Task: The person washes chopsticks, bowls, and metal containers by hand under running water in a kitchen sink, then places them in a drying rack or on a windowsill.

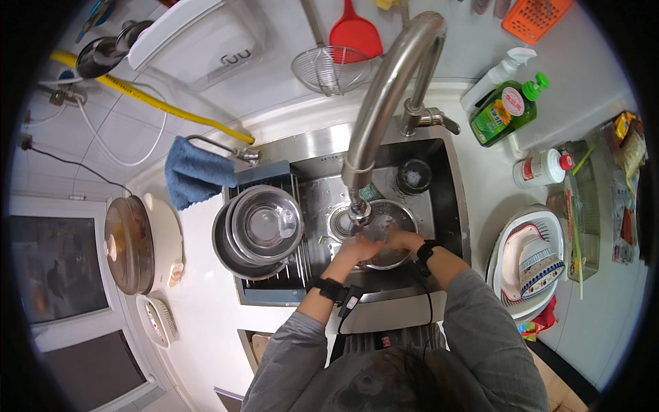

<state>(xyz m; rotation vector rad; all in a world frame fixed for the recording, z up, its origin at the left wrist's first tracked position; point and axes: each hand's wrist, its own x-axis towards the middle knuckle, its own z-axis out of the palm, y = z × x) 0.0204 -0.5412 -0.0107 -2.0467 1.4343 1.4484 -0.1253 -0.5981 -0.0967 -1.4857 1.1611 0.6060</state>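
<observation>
Both my hands are together over a round stainless steel bowl (409,213) in the sink, under the faucet spout (360,211). My left hand (362,248) is at the bowl's left side, its fingers pointing inward. Close by, my right hand (401,238) reaches over the bowl's near right part. Splashing water and blur hide the fingertips, so whether either hand grips something is unclear. Left of the bowl lies the sink drain (341,222). A green scouring pad (370,192) rests just behind the bowl, and a dark round cup (414,176) stands in the sink's back right corner.
Stacked metal bowls (265,226) sit on a rack over the sink's left side. A blue cloth (198,172) hangs behind them. To the right are a green pump bottle (504,113), a white bottle (540,169) and a white basket of dishes (553,232). An electric pot (165,242) stands left.
</observation>
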